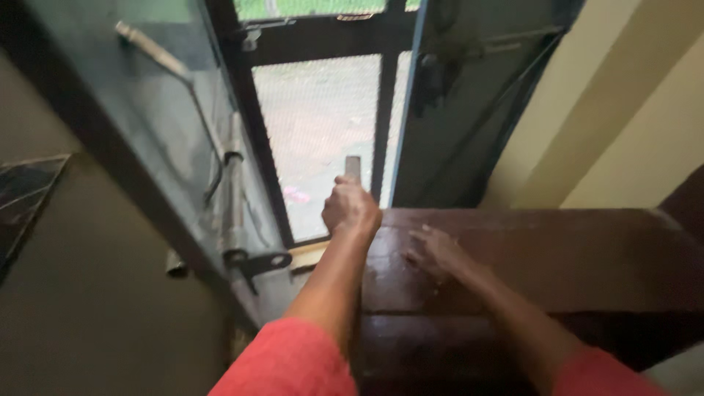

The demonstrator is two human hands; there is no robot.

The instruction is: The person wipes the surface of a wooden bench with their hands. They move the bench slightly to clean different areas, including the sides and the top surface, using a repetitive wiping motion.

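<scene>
Presently, near to far:

Sleeves: red, both forearms reaching forward from the bottom edge.

Right hand (434, 251): flat on the dark wooden surface (557, 257), palm down, fingers spread apart and motion-blurred; nothing held.

Dark wooden surface: glossy, brown, stepped; right of centre, its front edge running up to the window.

Left hand (350, 207): raised in front of the window, fingers curled together and clamped on a short grey handle (353, 167).

Grey handle: upright, its top end standing clear above the knuckles, lower part hidden inside the fist; set against the mesh pane, just beside the dark vertical bar. Whether fixed to the frame or loose cannot be told.

Left shutter (158, 117): teal-painted, swung inward, carrying a long metal stay rod (158, 53) and a black hinge bracket (257, 262) at its foot.

Right shutter (455, 103): teal, also swung inward, with dark fittings.

Mesh pane (317, 132): bright, in a black frame, pale ground outside.

Wall (623, 110): cream, far right.

Handling, as judged: firm full-fist grip low on the handle, wrist in line with the forearm, steady bracing through the flat right palm, knuckles kept off the mesh.
</scene>
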